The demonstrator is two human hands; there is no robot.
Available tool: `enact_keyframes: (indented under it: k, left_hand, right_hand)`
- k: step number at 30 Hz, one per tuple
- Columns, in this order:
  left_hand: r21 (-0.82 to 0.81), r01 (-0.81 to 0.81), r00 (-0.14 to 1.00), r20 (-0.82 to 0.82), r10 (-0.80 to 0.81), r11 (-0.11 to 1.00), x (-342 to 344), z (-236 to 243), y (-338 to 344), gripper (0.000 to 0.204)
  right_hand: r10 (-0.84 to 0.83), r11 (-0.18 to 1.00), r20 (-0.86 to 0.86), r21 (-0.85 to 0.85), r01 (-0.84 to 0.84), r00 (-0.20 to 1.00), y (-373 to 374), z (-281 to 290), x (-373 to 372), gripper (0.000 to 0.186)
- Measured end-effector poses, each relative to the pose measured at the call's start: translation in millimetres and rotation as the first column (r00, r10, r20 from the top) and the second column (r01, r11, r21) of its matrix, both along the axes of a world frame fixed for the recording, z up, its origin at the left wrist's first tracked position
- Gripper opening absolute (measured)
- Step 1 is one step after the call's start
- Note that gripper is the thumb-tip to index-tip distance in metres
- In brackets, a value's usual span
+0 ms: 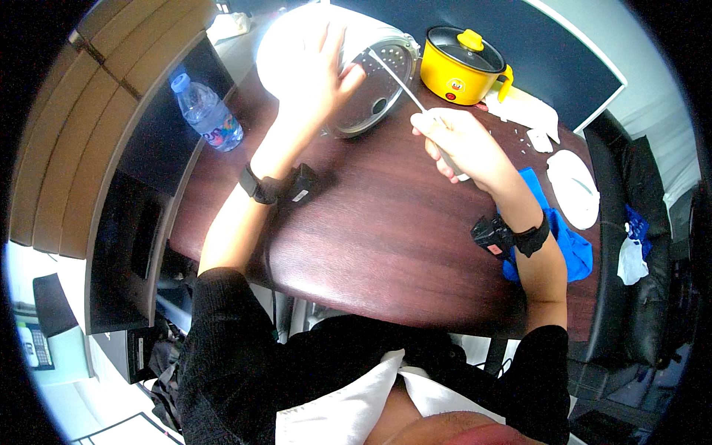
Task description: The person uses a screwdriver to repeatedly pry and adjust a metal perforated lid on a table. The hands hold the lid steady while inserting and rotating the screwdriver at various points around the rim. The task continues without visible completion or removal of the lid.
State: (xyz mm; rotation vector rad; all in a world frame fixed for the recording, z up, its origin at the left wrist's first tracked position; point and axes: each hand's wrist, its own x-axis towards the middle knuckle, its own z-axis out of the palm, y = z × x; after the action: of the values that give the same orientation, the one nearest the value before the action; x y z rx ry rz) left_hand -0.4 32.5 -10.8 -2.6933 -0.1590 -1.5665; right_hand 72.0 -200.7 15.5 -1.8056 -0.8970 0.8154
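A white round appliance [285, 52] lies on its side at the back of the wooden desk [334, 245], its perforated metal inner lid [374, 100] facing me. My left hand [326, 78] rests on it with fingers stretched out and apart. My right hand [452, 141] grips a screwdriver [400, 83], its long metal shaft reaching toward the lid's upper part. Whether the tip touches is hard to tell. Behind my right forearm lies a blue cloth [571, 252].
A yellow pot [452, 74] with glass lid stands back right, near white papers [519, 111] and a white oval piece [571, 185]. A water bottle [208, 119] stands at left by a dark partition. A black sofa [645, 297] is beyond the right edge.
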Motion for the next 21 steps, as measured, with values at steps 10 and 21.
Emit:
enact_keyframes:
  k: [10,21]
  left_hand:
    - [-0.03,-0.002,1.0,-0.026,0.001,1.0,-3.5,3.3,-3.8,0.06]
    - [-0.044,-0.009,0.999,-0.036,0.007,0.999,-1.5,0.1,-0.3,0.06]
  right_hand:
    - [-0.006,0.999,-0.079,0.046,0.01,0.997,3.5,-7.8,-8.5,0.035]
    - [-0.025,0.999,-0.074,0.046,0.028,0.997,5.9,-15.1,-9.1,0.036]
